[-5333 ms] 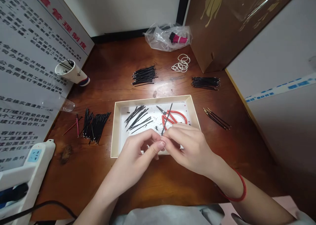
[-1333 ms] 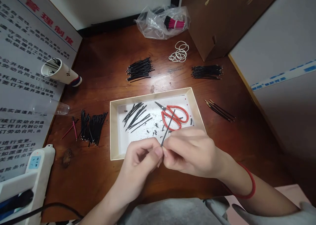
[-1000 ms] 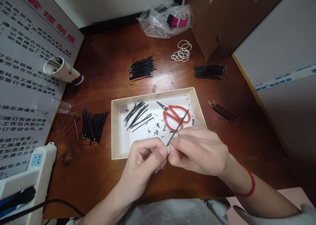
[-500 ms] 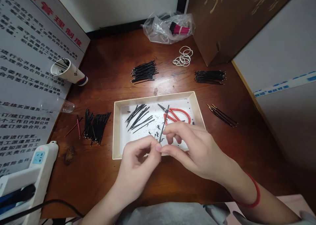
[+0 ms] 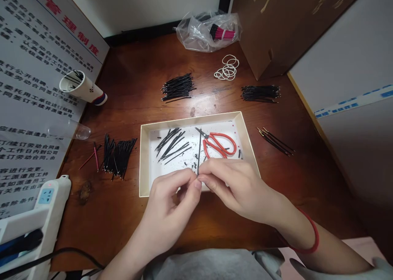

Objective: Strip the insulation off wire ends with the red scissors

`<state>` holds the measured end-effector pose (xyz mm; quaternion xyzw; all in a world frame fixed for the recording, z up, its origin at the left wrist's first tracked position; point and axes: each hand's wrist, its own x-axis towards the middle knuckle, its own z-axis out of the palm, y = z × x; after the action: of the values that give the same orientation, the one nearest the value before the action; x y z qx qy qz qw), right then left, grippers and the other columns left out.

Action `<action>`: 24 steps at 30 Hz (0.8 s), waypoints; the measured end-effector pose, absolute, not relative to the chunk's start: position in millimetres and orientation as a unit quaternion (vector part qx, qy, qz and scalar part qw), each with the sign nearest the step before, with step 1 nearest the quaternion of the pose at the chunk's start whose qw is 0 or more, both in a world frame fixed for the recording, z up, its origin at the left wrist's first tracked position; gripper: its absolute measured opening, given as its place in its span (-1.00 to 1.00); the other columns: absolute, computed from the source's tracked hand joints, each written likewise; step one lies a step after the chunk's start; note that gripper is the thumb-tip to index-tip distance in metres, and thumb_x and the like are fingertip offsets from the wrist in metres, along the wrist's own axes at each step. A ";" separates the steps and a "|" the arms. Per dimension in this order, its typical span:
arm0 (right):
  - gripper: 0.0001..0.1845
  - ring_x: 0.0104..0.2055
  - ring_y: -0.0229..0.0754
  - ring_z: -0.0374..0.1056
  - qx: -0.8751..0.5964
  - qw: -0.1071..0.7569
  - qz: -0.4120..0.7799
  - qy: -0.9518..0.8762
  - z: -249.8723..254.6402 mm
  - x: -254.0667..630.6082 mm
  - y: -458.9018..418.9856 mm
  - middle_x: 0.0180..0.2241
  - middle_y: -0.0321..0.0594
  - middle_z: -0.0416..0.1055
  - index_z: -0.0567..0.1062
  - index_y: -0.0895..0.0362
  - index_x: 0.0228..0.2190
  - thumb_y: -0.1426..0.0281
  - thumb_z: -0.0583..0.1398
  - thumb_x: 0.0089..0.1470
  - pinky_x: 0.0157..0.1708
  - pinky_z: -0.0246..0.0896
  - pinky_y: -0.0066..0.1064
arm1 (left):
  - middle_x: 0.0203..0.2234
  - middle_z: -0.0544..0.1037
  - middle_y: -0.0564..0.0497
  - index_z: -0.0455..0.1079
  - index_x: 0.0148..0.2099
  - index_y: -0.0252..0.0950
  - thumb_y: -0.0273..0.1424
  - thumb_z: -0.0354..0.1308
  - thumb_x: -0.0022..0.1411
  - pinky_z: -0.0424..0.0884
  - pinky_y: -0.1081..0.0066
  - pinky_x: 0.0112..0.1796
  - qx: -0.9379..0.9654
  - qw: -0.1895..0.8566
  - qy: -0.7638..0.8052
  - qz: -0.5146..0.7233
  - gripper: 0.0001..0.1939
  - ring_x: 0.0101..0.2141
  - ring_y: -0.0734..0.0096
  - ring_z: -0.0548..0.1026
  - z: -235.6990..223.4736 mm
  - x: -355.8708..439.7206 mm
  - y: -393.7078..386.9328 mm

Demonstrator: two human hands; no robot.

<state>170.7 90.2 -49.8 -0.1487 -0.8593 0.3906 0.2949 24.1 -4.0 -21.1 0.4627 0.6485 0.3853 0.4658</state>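
Above the near side of a shallow cream box (image 5: 190, 120), my left hand (image 5: 170, 202) and my right hand (image 5: 242, 190) meet fingertip to fingertip. Both pinch the lower end of one black wire (image 5: 199, 149), which points up and away from me. The pinched end is hidden by the fingers. Behind the wire, in the box, lie red-handled scissors (image 5: 224, 143) with their dark blades toward the upper left. Several loose black wires (image 5: 173, 145) lie in the left half of the box. Small black scraps (image 5: 195, 165) are scattered between them and my right hand.
Black wire piles lie at left (image 5: 119, 155), back (image 5: 178, 86) and right (image 5: 260, 93). A few more wires (image 5: 276, 142) rest right of the box. White rubber bands (image 5: 227, 68), a plastic bag (image 5: 196, 34), a tipped paper cup (image 5: 84, 87) and a power strip (image 5: 53, 210) surround the work area.
My right fingers have closed in from a spread pose onto the wire's lower end beside my left fingertips. The wire now stands more upright. The view has shifted slightly.
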 end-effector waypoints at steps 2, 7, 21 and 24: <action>-0.72 -0.57 -0.33 0.09 -0.132 0.322 0.342 -0.873 -53.0 169.5 89.6 -0.59 -0.38 0.19 0.33 0.14 -0.44 0.47 0.02 0.35 -0.55 0.04 -0.51 | -0.64 0.12 0.14 0.14 -0.53 -0.27 -0.35 0.02 0.33 0.02 0.47 -0.55 0.439 0.492 0.642 0.391 -0.64 -0.56 0.52 0.08 -20.0 24.1 -3.5; -0.59 -0.56 -0.29 0.03 -0.109 0.358 0.235 -0.897 -52.6 174.1 85.7 -0.63 -0.35 0.19 0.34 0.11 -0.56 0.47 -0.01 0.35 -0.55 0.05 -0.44 | -0.65 0.17 0.13 0.20 -0.54 -0.28 -0.30 0.06 0.31 0.04 0.47 -0.54 0.385 0.576 0.590 0.414 -0.63 -0.56 0.51 0.09 -24.6 24.4 -5.4; -0.69 -0.52 -0.32 0.13 -0.121 0.320 0.246 -0.907 -47.0 184.5 85.5 -0.59 -0.38 0.31 0.32 0.10 -0.44 0.50 -0.02 0.37 -0.45 0.15 -0.47 | -0.65 0.11 0.15 0.20 -0.53 -0.28 -0.23 0.09 0.33 0.03 0.50 -0.56 0.367 0.646 0.499 0.447 -0.60 -0.58 0.54 0.04 -33.2 25.0 -5.4; -0.77 -0.53 -0.31 0.12 -0.138 0.345 0.239 -0.897 -46.3 184.7 83.7 -0.60 -0.40 0.30 0.28 0.07 -0.39 0.50 0.01 0.34 -0.49 0.14 -0.48 | -0.65 0.11 0.15 0.16 -0.54 -0.28 -0.28 0.09 0.32 0.04 0.49 -0.55 0.370 0.644 0.499 0.446 -0.61 -0.57 0.54 0.04 -32.3 23.8 -4.3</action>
<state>184.7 83.7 -46.3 -0.1381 -0.8971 0.2393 0.3448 23.8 -4.3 -32.3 0.3701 0.4992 0.4455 0.6444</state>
